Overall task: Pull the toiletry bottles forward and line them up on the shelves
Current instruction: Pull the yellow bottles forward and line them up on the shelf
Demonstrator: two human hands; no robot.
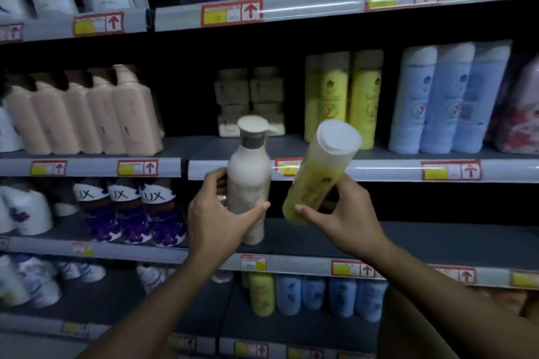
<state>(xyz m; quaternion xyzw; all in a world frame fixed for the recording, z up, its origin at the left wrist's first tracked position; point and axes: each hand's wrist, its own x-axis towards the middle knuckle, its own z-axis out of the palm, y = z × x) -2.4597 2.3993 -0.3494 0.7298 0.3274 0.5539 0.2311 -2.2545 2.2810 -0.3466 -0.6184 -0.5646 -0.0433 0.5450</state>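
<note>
Dim store aisle; grey metal shelving (335, 6) in stacked tiers, red-and-yellow price tags (232, 13) along its edges.

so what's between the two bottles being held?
Head view: nothing. A bare gap parts the cream pump bottle from the tilted yellow bottle; only shelf edge shows behind.

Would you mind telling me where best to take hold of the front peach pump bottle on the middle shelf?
Probably round the flat-sided body of the peach bottle, just below its shoulder, coming straight in from the front. Its right side is open, while bottles crowd its left, and the pump head looks too narrow to lift by.
</note>
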